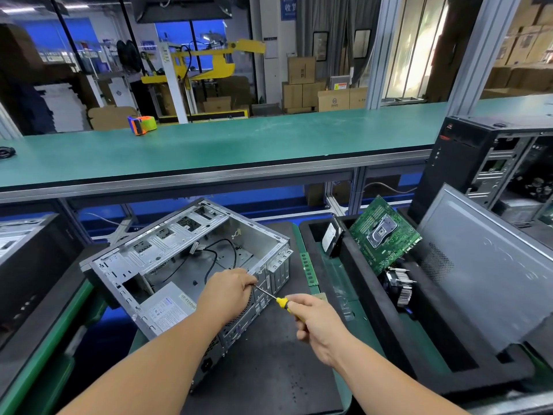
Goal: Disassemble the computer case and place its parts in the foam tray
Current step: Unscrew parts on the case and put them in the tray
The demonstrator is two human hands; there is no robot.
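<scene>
The right hand (317, 322) is gripping a screwdriver (279, 301) in curled fingers, driving its tip at the rear of the case (167, 265) lying open on the worktop, while the left hand (230, 290) is pinching the shaft; a slip could strip the screw.

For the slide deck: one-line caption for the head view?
Right hand drives yellow-handled screwdriver into computer case rear; left hand steadies the shaft.
</scene>
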